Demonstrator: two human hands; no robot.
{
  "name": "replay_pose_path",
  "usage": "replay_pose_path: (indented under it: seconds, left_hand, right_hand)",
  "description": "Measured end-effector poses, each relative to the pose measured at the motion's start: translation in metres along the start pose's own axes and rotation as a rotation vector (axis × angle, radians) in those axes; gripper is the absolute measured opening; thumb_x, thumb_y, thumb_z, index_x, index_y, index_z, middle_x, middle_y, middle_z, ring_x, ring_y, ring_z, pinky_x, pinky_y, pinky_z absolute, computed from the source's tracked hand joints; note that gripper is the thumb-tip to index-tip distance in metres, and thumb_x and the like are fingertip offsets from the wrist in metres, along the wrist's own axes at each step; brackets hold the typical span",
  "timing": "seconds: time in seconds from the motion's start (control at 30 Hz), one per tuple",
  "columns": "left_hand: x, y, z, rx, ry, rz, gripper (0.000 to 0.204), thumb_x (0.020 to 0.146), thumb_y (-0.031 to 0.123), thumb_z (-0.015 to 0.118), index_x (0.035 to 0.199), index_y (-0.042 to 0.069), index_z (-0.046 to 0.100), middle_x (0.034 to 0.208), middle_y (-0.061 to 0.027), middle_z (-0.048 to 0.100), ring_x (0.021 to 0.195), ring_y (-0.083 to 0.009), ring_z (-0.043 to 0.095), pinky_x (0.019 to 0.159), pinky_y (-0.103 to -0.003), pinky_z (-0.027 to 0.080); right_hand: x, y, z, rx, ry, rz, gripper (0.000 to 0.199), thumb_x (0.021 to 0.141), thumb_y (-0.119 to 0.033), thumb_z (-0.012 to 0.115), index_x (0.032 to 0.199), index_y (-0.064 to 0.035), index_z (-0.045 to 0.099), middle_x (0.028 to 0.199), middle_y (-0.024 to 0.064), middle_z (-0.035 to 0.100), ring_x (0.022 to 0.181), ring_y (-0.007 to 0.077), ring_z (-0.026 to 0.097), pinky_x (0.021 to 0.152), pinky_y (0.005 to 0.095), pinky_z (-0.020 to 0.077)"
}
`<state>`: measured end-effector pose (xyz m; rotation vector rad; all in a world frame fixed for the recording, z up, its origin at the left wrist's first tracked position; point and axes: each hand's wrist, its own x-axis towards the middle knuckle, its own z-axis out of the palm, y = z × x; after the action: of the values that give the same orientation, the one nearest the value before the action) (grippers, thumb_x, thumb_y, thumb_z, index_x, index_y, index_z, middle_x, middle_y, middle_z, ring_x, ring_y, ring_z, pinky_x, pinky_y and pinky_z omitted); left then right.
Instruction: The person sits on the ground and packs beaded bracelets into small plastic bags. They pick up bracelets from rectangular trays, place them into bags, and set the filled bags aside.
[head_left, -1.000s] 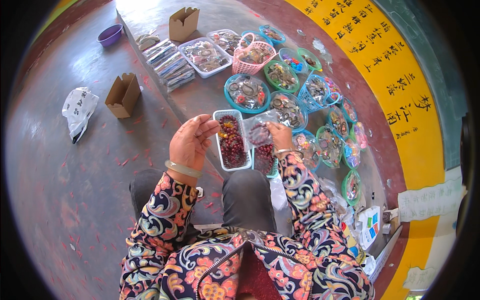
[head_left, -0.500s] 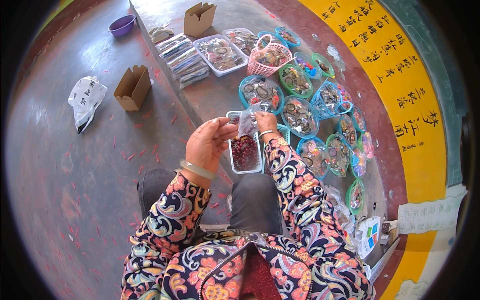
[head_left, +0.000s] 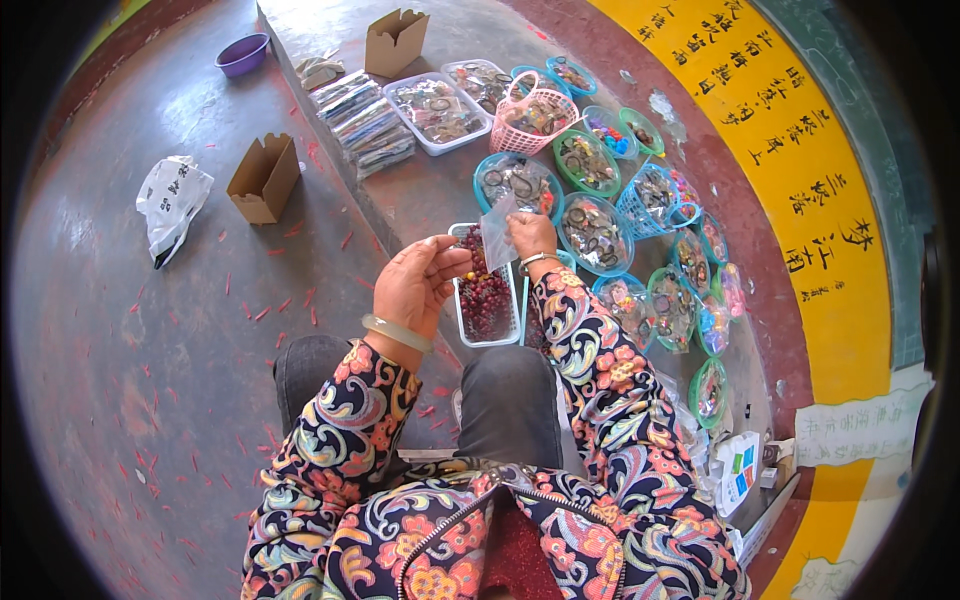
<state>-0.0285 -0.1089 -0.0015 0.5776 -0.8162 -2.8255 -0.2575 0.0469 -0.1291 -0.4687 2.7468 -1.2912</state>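
Left hand (head_left: 418, 285) raised above the lap, fingers curled inward, thumb and fingertips pinched close at the right edge, just beside a white tray (head_left: 466, 318); whether anything small sits in that grip, cannot tell. Pale green bangle (head_left: 397, 333) around the left wrist.

Right hand (head_left: 531, 236) just right of it, grip closed on a small clear plastic bag (head_left: 498, 230), pinched at its right edge, bag standing up and tilted to the far left. Thin bracelet (head_left: 532, 262) on the right wrist.

White tray filled with dark red beads (head_left: 485, 295), lying below and between both hands, near the front edge of a grey concrete surface (head_left: 430, 190). Both forearms in sleeves of a floral pattern in many colours. Knee in grey trousers (head_left: 510, 400) directly nearer than the tray.

Farther and to the right on the surface: round teal and green baskets (head_left: 595, 225) of trinkets, set in rows, touching one another. Pink basket with a handle (head_left: 533, 118) farther off, beside a clear rectangular tray (head_left: 437, 110) of mixed items. Stack of clear packets (head_left: 365, 125) left of that tray. Open cardboard box (head_left: 396, 40) at the far end of the surface.

On the floor to the left: second cardboard box (head_left: 265, 178), white plastic bag (head_left: 170, 200) beside it, purple bowl (head_left: 243, 53) well beyond. Red scraps scattered across the floor.
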Motion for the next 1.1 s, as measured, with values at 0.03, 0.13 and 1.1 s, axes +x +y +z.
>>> replay_pose_path:
  seconds: [0.03, 0.13, 1.1]
  left_hand:
    - [0.001, -0.001, -0.001, 0.002, -0.002, -0.002, 0.022, 0.090, 0.021, 0.047, 0.098, 0.003, 0.058, 0.086, -0.0091, 0.065, 0.080, -0.0173, 0.062, 0.061, -0.023, 0.042]
    - [0.000, 0.000, -0.003, 0.011, 0.017, 0.013, 0.023, 0.091, 0.021, 0.046, 0.098, 0.003, 0.058, 0.086, -0.0093, 0.065, 0.080, -0.0174, 0.062, 0.061, -0.023, 0.042]
    - [-0.001, -0.084, 0.009, 0.483, -0.019, 0.247, 0.030, 0.089, 0.025, 0.053, 0.069, 0.003, 0.056, 0.055, 0.0044, 0.046, 0.049, -0.0025, 0.040, 0.043, -0.019, 0.032]
  right_hand:
    - [-0.004, -0.006, -0.005, 0.026, -0.013, 0.031, 0.024, 0.079, -0.024, 0.059, 0.081, -0.0022, 0.067, 0.064, 0.0105, 0.063, 0.056, 0.0194, 0.061, 0.055, 0.0296, 0.0470]
    - [-0.017, -0.041, -0.017, 0.119, -0.033, 0.064, 0.023, 0.079, -0.024, 0.059, 0.079, -0.0026, 0.067, 0.062, 0.0082, 0.062, 0.053, 0.0161, 0.060, 0.053, 0.0281, 0.0466]
    - [-0.194, -0.067, -0.122, 0.389, 0.268, 0.087, 0.038, 0.084, -0.035, 0.062, 0.065, -0.0023, 0.057, 0.046, -0.0030, 0.044, 0.036, 0.0045, 0.040, 0.036, 0.0212, 0.0286]
